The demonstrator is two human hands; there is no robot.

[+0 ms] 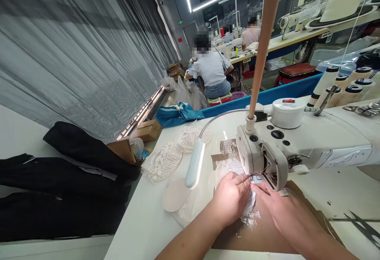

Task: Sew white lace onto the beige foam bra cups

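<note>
A white sewing machine (pixel 246 145) stands before me, its head over the work. My left hand (pixel 233 192) is left of the needle area, fingers bent and pressed together on a piece of white lace (pixel 249 206). My right hand (pixel 274 202) lies fairly flat on the right side, fingers stretched towards the presser foot and touching the lace's edge; the machine head partly hides its fingertips. Part of the lace runs under my left hand. Brown board (pixel 261 236) covers the table beneath both hands.
Lace pieces (pixel 166 159) and a beige oval pad (pixel 175 194) lie to the left, under a bendable lamp (pixel 195 165). Scissors (pixel 365 228) rest at the right edge. Thread cones (pixel 353 89) stand behind the machine. A co-worker (pixel 212 67) sits farther back; black clothing (pixel 65 196) is at left.
</note>
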